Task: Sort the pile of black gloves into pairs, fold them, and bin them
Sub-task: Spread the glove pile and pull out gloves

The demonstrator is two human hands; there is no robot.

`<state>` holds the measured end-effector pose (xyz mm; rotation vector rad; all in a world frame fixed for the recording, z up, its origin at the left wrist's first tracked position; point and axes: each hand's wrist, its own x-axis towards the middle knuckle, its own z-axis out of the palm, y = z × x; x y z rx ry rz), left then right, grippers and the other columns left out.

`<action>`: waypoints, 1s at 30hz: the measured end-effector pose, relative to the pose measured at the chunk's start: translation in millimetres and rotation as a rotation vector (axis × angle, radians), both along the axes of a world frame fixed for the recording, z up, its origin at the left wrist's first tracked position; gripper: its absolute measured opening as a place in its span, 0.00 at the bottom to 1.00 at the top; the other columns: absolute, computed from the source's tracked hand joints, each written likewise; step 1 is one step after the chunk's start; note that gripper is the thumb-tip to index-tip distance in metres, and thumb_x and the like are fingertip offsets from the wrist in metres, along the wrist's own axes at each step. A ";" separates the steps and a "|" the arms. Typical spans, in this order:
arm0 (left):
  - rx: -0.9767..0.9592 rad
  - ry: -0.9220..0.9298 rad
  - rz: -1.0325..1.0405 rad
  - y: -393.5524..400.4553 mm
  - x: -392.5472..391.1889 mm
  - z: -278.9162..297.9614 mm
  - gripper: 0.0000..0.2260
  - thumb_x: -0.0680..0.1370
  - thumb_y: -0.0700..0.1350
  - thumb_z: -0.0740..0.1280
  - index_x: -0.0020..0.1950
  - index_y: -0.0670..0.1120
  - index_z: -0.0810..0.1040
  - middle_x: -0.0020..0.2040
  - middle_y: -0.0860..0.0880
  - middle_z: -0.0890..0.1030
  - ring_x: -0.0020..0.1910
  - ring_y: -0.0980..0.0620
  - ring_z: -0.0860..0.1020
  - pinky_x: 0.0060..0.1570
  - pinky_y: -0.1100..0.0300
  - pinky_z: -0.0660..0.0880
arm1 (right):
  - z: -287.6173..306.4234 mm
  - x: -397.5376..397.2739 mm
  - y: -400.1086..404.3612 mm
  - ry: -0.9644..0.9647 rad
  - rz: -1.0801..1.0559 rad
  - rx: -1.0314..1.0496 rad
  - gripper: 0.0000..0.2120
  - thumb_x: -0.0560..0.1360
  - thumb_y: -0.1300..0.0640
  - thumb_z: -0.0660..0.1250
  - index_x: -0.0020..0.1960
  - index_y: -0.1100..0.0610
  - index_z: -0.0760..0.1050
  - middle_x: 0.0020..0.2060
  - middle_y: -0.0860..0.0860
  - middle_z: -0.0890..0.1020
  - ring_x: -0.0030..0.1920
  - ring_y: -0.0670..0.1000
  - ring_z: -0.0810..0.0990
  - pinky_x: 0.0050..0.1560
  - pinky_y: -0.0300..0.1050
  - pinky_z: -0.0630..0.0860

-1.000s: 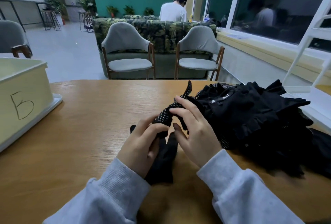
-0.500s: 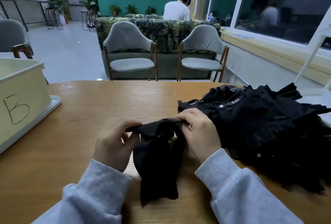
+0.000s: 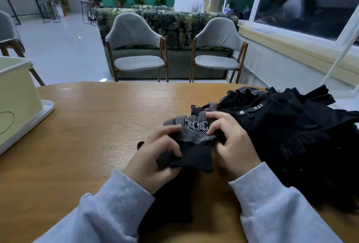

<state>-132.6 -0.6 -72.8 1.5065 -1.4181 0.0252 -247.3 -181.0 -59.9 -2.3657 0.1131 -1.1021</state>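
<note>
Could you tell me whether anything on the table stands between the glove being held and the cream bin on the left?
Nothing visible does. Both hands hold the glove, and only bare table lies between it and the bin. The glove pile sits on the opposite side.

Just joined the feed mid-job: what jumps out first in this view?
Dead centre, the left hand and right hand both grip one black glove with a grey patterned palm, held just above the wooden table. Right of them sprawls the big heap of black gloves still unsorted. At the far left edge stands the cream bin on its white tray.
</note>
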 end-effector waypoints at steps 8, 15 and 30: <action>0.303 -0.089 -0.148 0.3 -2.1 -28.6 0.11 0.69 0.59 0.69 0.51 0.64 0.77 0.70 0.61 0.64 0.68 0.60 0.67 0.67 0.55 0.66 | -24.3 -35.4 -6.6 0.181 -0.038 -0.035 0.15 0.58 0.71 0.57 0.38 0.58 0.74 0.52 0.47 0.79 0.55 0.41 0.75 0.58 0.26 0.65; 0.648 -0.118 0.130 11.1 -2.2 -26.5 0.40 0.50 0.84 0.46 0.57 0.69 0.64 0.63 0.69 0.55 0.67 0.68 0.56 0.74 0.49 0.49 | -29.7 -57.2 -7.6 0.206 -0.101 -0.025 0.14 0.59 0.69 0.56 0.38 0.56 0.75 0.51 0.44 0.79 0.55 0.40 0.75 0.57 0.25 0.65; 0.715 -0.222 0.330 22.0 -11.5 -25.4 0.44 0.46 0.84 0.34 0.53 0.64 0.61 0.63 0.71 0.57 0.71 0.67 0.53 0.72 0.48 0.47 | -30.2 -68.4 -14.7 0.139 -0.664 -0.135 0.14 0.66 0.64 0.66 0.49 0.53 0.82 0.64 0.57 0.75 0.68 0.61 0.66 0.62 0.58 0.66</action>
